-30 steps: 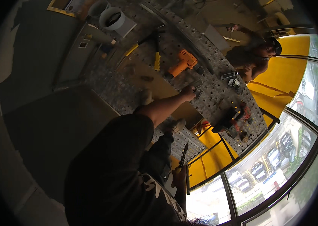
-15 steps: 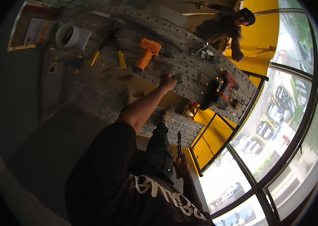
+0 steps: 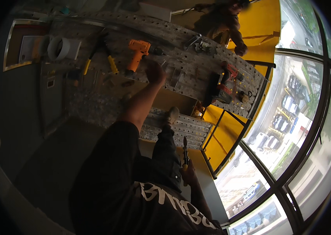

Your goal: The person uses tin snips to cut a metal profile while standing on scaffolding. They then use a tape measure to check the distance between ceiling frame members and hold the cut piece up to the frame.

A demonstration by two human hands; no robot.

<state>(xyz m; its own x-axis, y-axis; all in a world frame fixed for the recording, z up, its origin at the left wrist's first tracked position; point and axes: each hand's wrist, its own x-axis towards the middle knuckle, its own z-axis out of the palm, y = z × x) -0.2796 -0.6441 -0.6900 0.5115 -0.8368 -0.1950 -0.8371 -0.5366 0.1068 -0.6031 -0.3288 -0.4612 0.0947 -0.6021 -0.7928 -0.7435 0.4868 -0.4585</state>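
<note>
Overhead, the head view shows the left hand (image 3: 155,72) stretched out over a perforated metal workbench (image 3: 197,84), fingers curled loosely together on the bench top; whether it pinches anything cannot be told. Just to its left lies an orange power drill (image 3: 137,53), its handle pointing toward the hand and near it but not touching. Further left of the hand are a yellow-handled tool (image 3: 112,64) and, well apart, a white roll of tape (image 3: 58,48). To the right of the hand, beyond a small flat metal piece, sit a red and black power tool (image 3: 228,74) and a dark tool beside it.

Down low, the right hand (image 3: 188,174) hangs by the person's hip, wrapped tight around a screwdriver (image 3: 185,150) whose dark shaft points up from the fist. Another person (image 3: 222,23) stands at the far side of the bench, well away from both hands.
</note>
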